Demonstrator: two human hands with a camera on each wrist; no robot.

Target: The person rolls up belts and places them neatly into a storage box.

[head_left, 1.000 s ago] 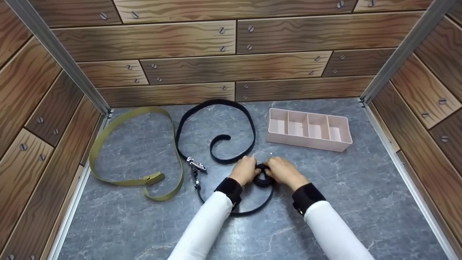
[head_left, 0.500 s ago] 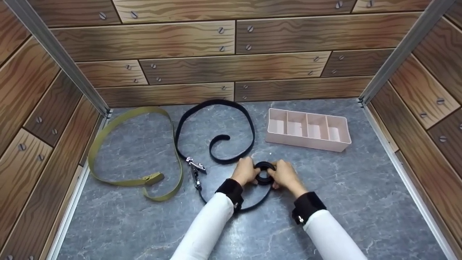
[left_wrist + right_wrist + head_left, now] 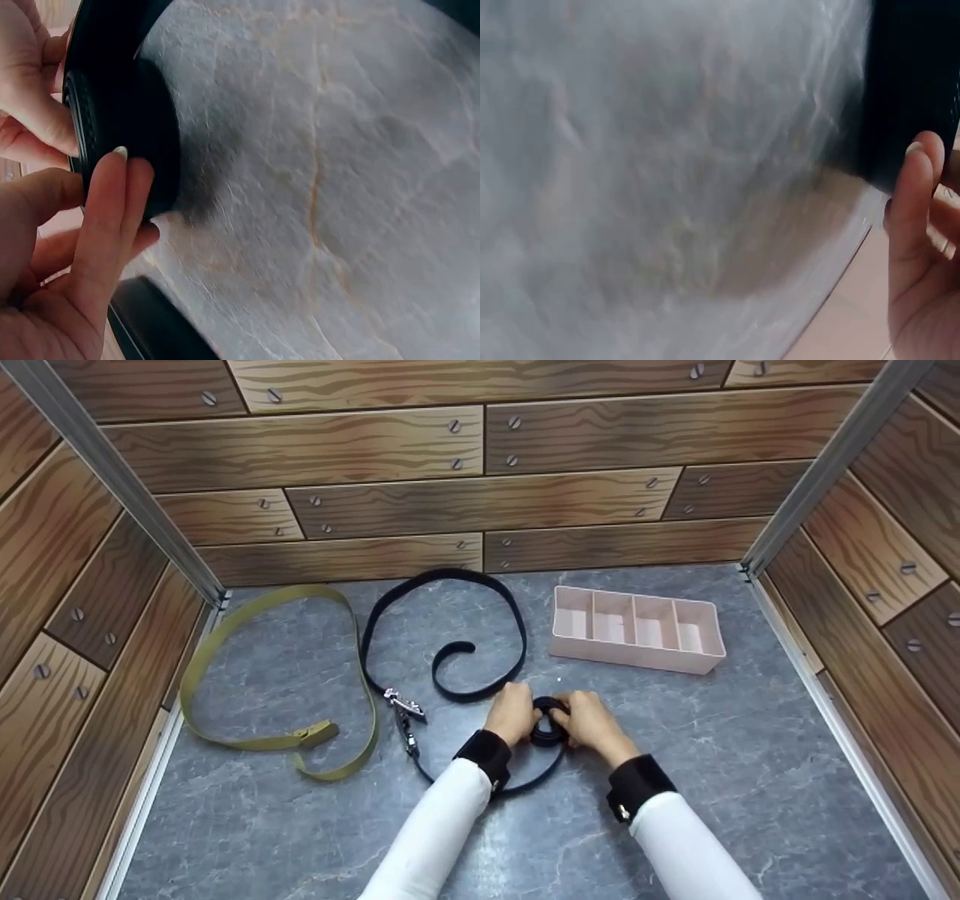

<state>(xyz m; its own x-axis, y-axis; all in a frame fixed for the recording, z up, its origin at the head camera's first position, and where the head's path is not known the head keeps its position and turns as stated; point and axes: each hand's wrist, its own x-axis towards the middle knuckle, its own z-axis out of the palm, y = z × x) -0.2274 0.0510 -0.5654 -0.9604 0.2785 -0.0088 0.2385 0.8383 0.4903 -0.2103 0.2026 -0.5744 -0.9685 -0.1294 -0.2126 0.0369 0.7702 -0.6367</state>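
A black belt is partly rolled into a coil, held between both hands above the grey marbled surface. My left hand pinches the coil's left side, its thumb at the central hole. On the opposite side my right hand grips the coil, thumb also at the hole. From the coil, the loose strap curves round under the left forearm to a silver buckle. The left wrist view shows fingers of the left hand against the belt's flat outer face. Fingers of the right hand press the strap in the right wrist view.
Another black belt lies in a loose spiral behind, its silver buckle close to the first one's. An olive webbing belt is looped at the left. A pink four-part tray stands back right. Wood-patterned walls surround the surface.
The right hand has shifted from the coil's top to its right side. The coil's hole showed round half a second ago; now the thumbs cover part of it. The loose strap has drawn in slightly.
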